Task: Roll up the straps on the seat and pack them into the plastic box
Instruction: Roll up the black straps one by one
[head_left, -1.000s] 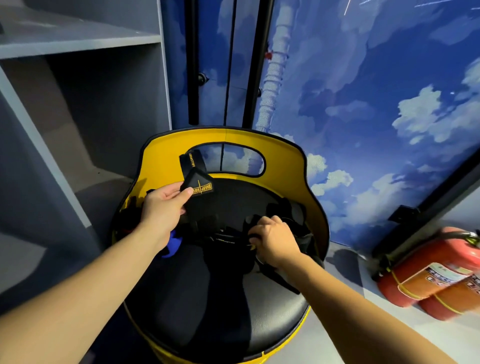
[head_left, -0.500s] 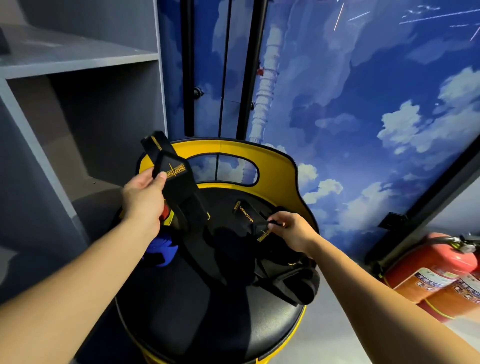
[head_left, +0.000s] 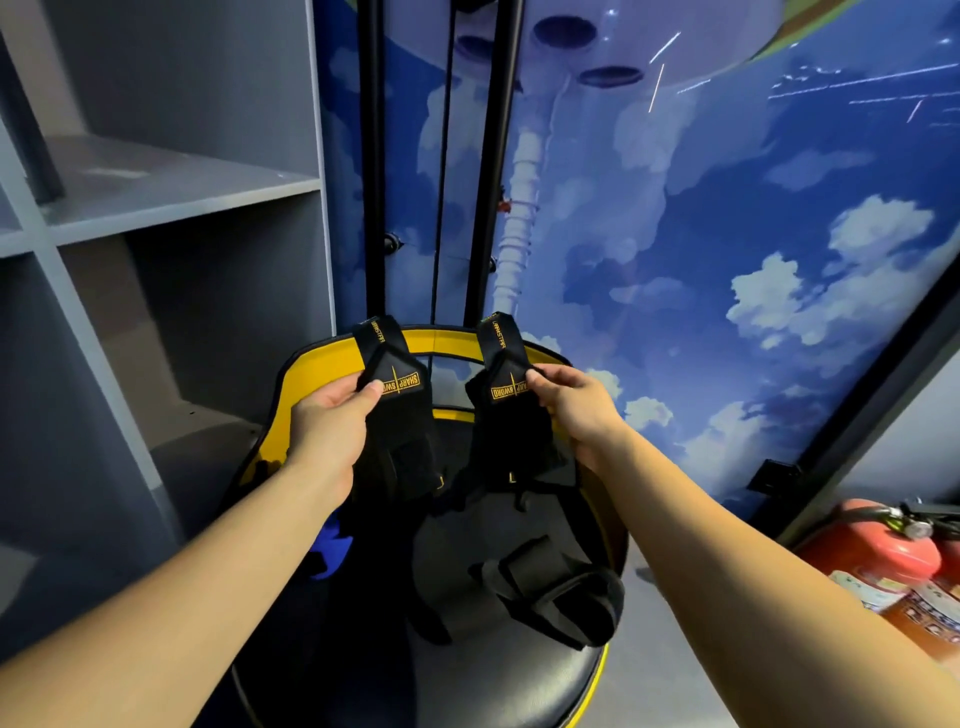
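Left hand (head_left: 324, 415) pinches the top of one black fabric strap with orange lettering (head_left: 395, 410); right hand (head_left: 569, 405) pinches a matching second strap (head_left: 506, 410). Both hang over the round black seat with yellow backrest (head_left: 519, 670). Plastic box not in view. Risk: dangling tails may snag the black straps left on the seat (head_left: 550, 592), dragging them off.

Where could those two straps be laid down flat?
The front of the black seat, between the forearms, is bare. Behind it, a loose strap and dangling ends crowd the cushion. The grey shelf on the left also looks free.
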